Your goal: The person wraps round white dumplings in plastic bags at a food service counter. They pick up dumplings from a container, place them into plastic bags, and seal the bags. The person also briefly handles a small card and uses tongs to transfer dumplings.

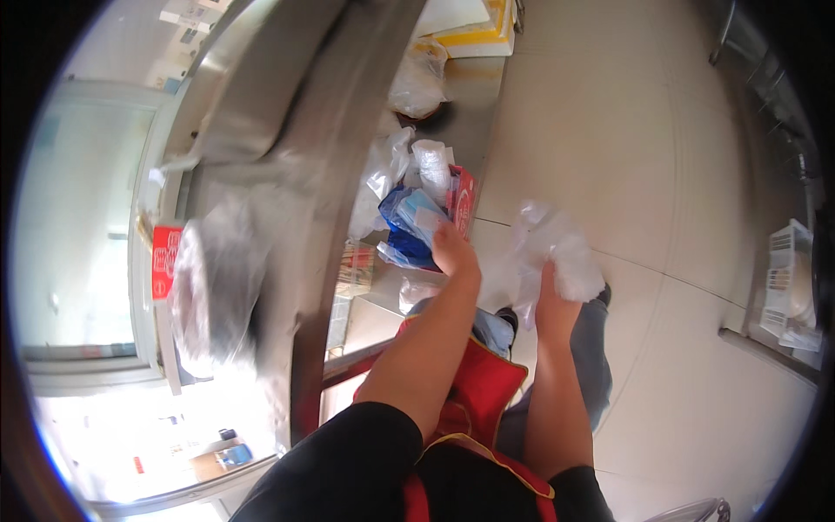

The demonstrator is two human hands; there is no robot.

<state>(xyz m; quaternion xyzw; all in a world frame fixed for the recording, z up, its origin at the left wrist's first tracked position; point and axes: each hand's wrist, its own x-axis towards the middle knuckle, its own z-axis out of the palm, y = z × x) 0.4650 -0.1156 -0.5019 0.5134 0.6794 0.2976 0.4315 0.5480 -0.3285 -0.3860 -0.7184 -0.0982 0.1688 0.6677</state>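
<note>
My left hand (451, 249) reaches to a red cardboard box (462, 199) on the low metal shelf. Its thumb side meets a light-blue packet in clear plastic (417, 207); the fingertips are hidden, so a grip cannot be made out. Dark-blue plastic packaging (408, 241) lies under that packet, and a white plastic-wrapped roll (432, 163) stands behind it. Over the floor, my right hand (558, 303) grips a crumpled, translucent white plastic bag (574, 261), which covers its fingers and is partly blurred.
A stainless-steel counter (293, 215) runs above the shelf on the left, bearing a large plastic-covered bundle (215, 287). Farther along the shelf are a bagged item (417, 78) and a yellow-and-white foam box (479, 36). White baskets (786, 280) stand at right, above the tiled floor (659, 163).
</note>
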